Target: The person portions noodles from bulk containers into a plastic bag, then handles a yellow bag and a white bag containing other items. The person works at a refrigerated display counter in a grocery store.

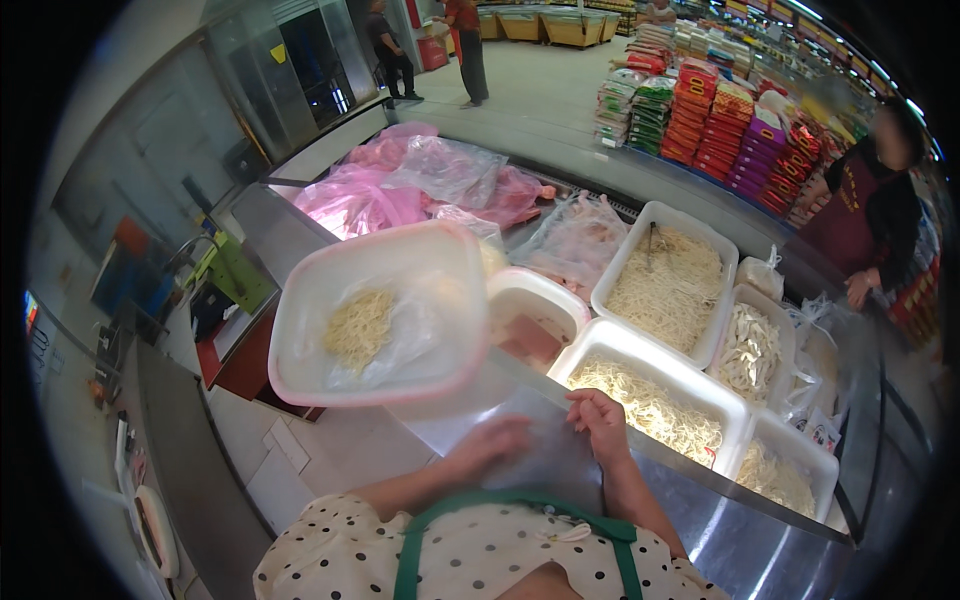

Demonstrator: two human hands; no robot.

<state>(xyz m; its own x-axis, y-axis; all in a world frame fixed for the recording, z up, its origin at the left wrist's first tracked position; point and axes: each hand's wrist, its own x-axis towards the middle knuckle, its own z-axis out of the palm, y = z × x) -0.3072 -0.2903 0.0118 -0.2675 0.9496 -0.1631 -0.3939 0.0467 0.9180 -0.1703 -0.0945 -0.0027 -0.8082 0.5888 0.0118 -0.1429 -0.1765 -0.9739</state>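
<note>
My left hand [499, 442] is blurred above the steel counter [555, 450], and I cannot make out its fingers well. My right hand [600, 420] hovers at the counter's inner edge with loosely bent fingers; nothing shows in it. Just beyond it is a white tub [652, 346] of pale strands like bean sprouts. To the left, a large pink-rimmed white tub [304, 367] overhangs the counter. Inside it are a small heap of yellowish strands [360, 330] and a clear plastic bag [420, 319]. Behind my hands, a smaller tub [525, 279] holds a reddish-brown block [531, 337] in liquid.
Metal tongs [654, 238] lie in a farther tub [729, 277] of strands. White strips [750, 352] fill another tub. Bagged meat [420, 180] lies in the chilled case. A person in a maroon apron [851, 217] stands at right; two people stand beyond. Stacked bags [694, 112] line the aisle.
</note>
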